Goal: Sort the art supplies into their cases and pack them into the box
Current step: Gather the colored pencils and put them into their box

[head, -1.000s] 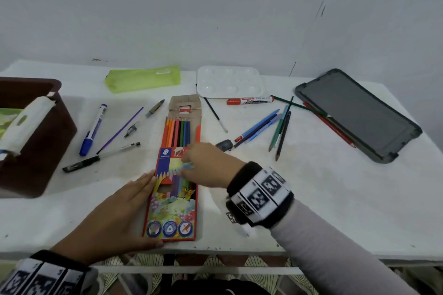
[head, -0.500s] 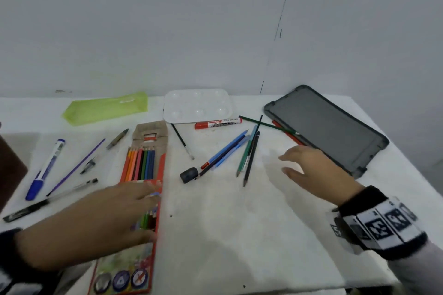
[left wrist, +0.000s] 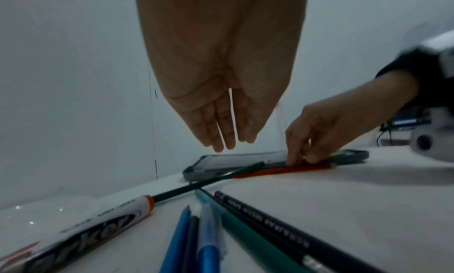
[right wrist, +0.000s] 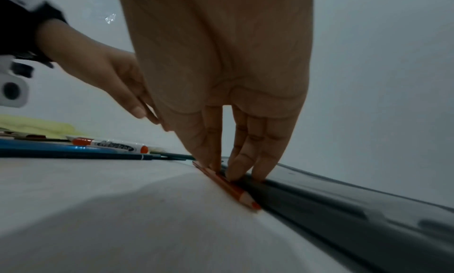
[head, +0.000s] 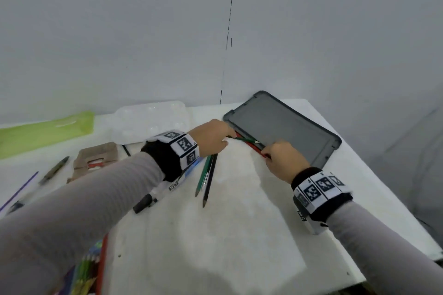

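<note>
The right hand (head: 284, 158) is set down at the near long edge of the dark tablet case (head: 287, 127), its thumb and fingers (right wrist: 236, 168) pinched on the red pencil (right wrist: 230, 189), which lies on the white table (head: 227, 235) tight against that edge, so that the case wall blocks the pencil's far side. The left hand (head: 211, 135) is held just above the table near the case's corner, fingers straight and together, with nothing gripped. A dark green pencil (left wrist: 209, 182) is laid across the red pencil's far end, one tip resting on the case rim. Nearer, a teal pencil (head: 203, 175) and a black pencil (head: 209, 179) are seen side by side, with blue pens (left wrist: 194, 238) and a red-capped marker (left wrist: 93, 224) beside them. Behind the left wrist lie the white palette (head: 148, 122), the green pouch (head: 45, 132) and the open cardboard flap of the pencil box (head: 96, 158).
</note>
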